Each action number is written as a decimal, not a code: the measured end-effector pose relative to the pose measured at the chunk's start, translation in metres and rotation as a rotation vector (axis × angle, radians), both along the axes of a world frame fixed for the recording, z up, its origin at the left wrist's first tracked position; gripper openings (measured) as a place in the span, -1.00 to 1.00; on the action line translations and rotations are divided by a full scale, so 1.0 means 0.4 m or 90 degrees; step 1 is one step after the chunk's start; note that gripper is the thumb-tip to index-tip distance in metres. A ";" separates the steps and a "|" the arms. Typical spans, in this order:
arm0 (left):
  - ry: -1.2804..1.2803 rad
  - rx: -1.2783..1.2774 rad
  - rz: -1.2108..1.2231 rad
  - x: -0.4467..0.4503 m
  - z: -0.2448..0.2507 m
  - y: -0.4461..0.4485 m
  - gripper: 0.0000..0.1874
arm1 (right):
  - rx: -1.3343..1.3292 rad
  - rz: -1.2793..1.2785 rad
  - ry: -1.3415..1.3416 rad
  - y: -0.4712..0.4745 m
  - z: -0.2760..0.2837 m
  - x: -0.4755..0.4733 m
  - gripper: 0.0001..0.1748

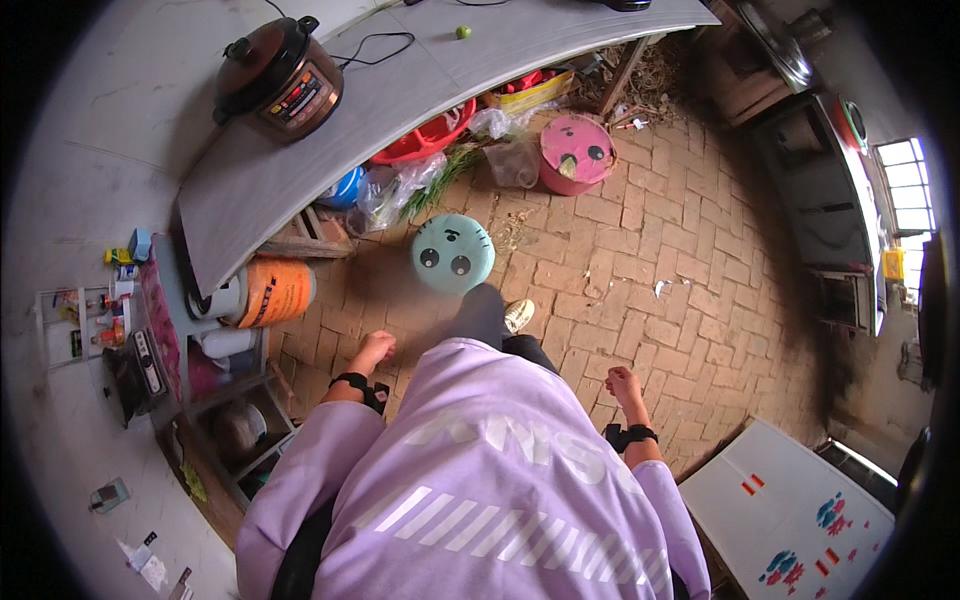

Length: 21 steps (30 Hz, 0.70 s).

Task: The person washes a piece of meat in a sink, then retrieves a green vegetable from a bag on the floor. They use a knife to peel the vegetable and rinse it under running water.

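Note:
My left hand (377, 348) hangs beside my body over the brick floor, its fingers curled and nothing visible in them. On the other side, my right hand (622, 381) also hangs loosely curled, with no object seen in it. Both wrists wear black straps with small black devices. In front of my knee stands a round light-blue stool (453, 251) with a cartoon face. Beyond it is a pink round stool (576, 150) with a similar face, its top edge worn.
A grey counter (450, 67) bears an electric pressure cooker (281, 81) and a green fruit (463, 32). Beneath are a red basin (431, 139), green onions (446, 180) and an orange-labelled bucket (279, 292). A white cabinet (795, 502) stands at the lower right.

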<state>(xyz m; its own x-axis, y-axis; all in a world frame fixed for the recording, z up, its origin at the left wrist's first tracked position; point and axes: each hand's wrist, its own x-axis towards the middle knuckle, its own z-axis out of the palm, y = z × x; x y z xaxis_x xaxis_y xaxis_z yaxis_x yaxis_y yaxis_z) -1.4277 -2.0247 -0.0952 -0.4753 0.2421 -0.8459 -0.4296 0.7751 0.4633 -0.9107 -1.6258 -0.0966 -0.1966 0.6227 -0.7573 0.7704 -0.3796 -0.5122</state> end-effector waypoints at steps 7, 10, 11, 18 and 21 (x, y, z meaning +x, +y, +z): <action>-0.067 -0.050 -0.010 0.049 0.043 -0.016 -0.85 | -0.035 -0.004 -0.063 0.069 -0.041 0.072 -0.72; -0.065 -0.070 -0.002 0.047 0.052 -0.032 -0.85 | -0.053 -0.041 -0.111 0.053 -0.056 0.087 -0.73; -0.068 -0.089 -0.001 0.043 0.051 -0.035 -0.85 | -0.083 -0.053 -0.057 0.046 -0.060 0.088 -0.73; 0.005 -0.072 -0.039 -0.003 0.037 0.015 -0.82 | -0.128 -0.032 -0.058 0.010 -0.058 0.063 -0.72; -0.006 -0.034 0.006 0.005 0.061 0.052 -0.84 | -0.107 -0.011 -0.047 0.013 -0.055 0.049 -0.72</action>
